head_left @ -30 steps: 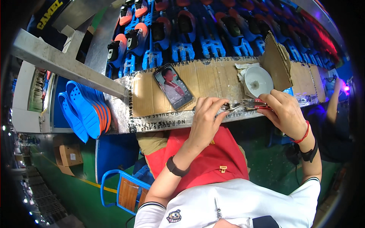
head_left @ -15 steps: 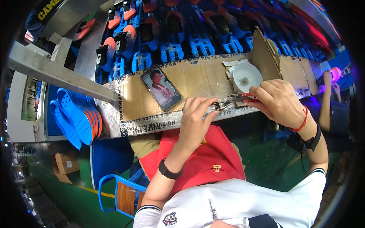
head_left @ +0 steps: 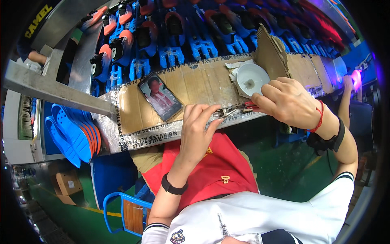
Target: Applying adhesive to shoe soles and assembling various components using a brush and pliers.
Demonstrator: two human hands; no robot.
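Note:
My left hand pinches a small dark, shiny piece between thumb and fingertips, over the front edge of the workbench. Its kind is too small to make out. Closed round red handles, my right hand grips what look like red-handled pliers, whose metal end points left and meets the small piece. Most of the handles are hidden by my fingers. Just beyond the pliers sits a white bowl with a little dark residue at its bottom. A smartphone showing a person on its screen lies beyond my left hand.
Cardboard covers the bench, and a cardboard flap stands behind the bowl. Blue-and-orange shoe parts fill the racks beyond. Stacked blue clog-shaped pieces stand left, by a metal post. A co-worker's arm is at right.
The whole view has shifted slightly, so the bench and hands appear further left. Both hands keep their holds, with the pliers still at the small piece. A co-worker's hand now shows at upper left.

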